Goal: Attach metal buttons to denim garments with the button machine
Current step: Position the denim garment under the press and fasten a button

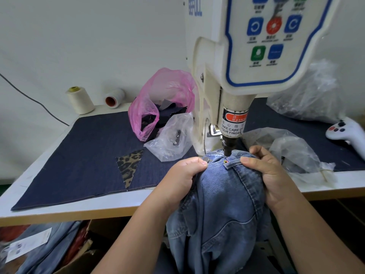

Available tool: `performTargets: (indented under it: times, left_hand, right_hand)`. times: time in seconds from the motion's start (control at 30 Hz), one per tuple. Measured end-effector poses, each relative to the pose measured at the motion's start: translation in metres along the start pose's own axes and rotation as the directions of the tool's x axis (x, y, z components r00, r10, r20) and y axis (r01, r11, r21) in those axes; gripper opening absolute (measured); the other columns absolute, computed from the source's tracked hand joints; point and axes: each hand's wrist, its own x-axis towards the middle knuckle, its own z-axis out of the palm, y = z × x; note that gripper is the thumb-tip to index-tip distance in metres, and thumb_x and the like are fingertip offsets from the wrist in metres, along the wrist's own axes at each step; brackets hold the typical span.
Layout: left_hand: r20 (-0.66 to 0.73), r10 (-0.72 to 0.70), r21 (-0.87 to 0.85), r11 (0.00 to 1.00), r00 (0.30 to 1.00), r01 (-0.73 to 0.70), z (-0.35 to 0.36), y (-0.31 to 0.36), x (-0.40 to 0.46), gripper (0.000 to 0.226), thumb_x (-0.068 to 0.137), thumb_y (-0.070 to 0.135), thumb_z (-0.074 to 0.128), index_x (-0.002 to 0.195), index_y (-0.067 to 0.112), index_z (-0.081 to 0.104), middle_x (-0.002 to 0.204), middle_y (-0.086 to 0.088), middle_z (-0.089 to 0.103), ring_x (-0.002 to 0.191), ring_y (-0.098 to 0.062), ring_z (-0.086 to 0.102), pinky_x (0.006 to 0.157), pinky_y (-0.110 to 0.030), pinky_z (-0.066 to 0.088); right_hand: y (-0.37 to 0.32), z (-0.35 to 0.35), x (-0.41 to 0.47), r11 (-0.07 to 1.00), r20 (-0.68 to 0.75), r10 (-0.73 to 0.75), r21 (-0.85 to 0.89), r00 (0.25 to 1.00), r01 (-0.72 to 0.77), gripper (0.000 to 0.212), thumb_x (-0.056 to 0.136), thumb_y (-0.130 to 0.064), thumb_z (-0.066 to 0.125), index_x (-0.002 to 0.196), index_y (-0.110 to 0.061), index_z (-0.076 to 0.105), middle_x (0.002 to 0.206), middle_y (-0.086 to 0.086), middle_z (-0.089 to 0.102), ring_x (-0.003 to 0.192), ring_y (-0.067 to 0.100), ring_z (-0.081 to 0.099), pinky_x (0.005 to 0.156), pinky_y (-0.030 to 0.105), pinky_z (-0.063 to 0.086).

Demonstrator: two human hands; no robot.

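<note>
Fingers (199,162) of both hands curled, gripping denim waistband (233,165) edge under punch (227,150).

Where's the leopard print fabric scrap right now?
In the head view, the leopard print scrap lies flat on the dark denim mat, left of the left hand and just in front of the clear plastic bag.
</note>
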Motion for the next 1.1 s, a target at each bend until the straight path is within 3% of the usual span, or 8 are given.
performTargets:
  times: [0.6,0.77,0.93,1.03,1.1]
  left_hand:
    - [-0.014,0.018,0.058,0.998,1.0,-0.017,0.003,0.0,-0.003,0.022,0.081,0.036,0.054,0.061,0.025,0.051,0.064,0.003,0.047,0.059,-0.012,0.039,0.058,-0.027,0.031]
    - [-0.016,0.151,0.246,0.959,0.988,-0.142,0.001,-0.001,-0.009,0.028,0.085,0.036,0.052,0.06,0.026,0.046,0.055,0.015,0.038,0.049,-0.002,0.033,0.048,-0.013,0.028]
    - [-0.016,0.228,0.29,0.933,0.974,-0.214,-0.003,-0.006,-0.022,0.026,0.084,0.035,0.054,0.061,0.024,0.049,0.057,0.013,0.04,0.055,-0.004,0.036,0.055,-0.018,0.031]
    - [-0.142,0.281,0.276,0.932,0.949,-0.235,-0.006,-0.011,-0.026,0.025,0.088,0.033,0.061,0.066,0.024,0.055,0.059,0.011,0.051,0.056,-0.004,0.047,0.056,-0.014,0.038]
    - [-0.208,0.293,0.29,0.93,0.933,-0.227,-0.008,-0.01,-0.028,0.015,0.088,0.027,0.069,0.077,0.029,0.059,0.07,0.011,0.061,0.064,-0.005,0.057,0.061,-0.013,0.044]
  right_hand:
    - [-0.004,0.003,-0.003,0.998,0.01,0.053,0.034,0.999,-0.053,0.029,0.069,0.005,0.062,0.082,-0.019,0.054,0.078,0.009,0.069,0.066,0.022,0.07,0.059,0.031,0.059]
    - [-0.01,0.013,-0.01,0.999,0.076,-0.016,-0.031,0.997,0.018,0.033,0.059,0.005,0.072,0.072,-0.022,0.06,0.074,0.007,0.067,0.062,0.02,0.068,0.055,0.03,0.058]
    - [-0.013,0.024,-0.019,0.994,0.176,-0.06,-0.084,0.983,0.076,0.035,0.055,0.005,0.073,0.072,-0.024,0.065,0.076,0.005,0.069,0.065,0.019,0.068,0.058,0.027,0.057]
    - [-0.013,0.029,-0.028,0.989,0.25,-0.053,-0.117,0.967,0.084,0.038,0.058,0.009,0.072,0.074,-0.024,0.064,0.076,0.004,0.068,0.066,0.018,0.068,0.058,0.027,0.057]
    - [-0.015,0.035,-0.035,0.98,0.301,-0.044,-0.171,0.953,0.099,0.033,0.058,0.0,0.076,0.077,-0.024,0.063,0.077,0.005,0.065,0.067,0.019,0.063,0.06,0.028,0.055]
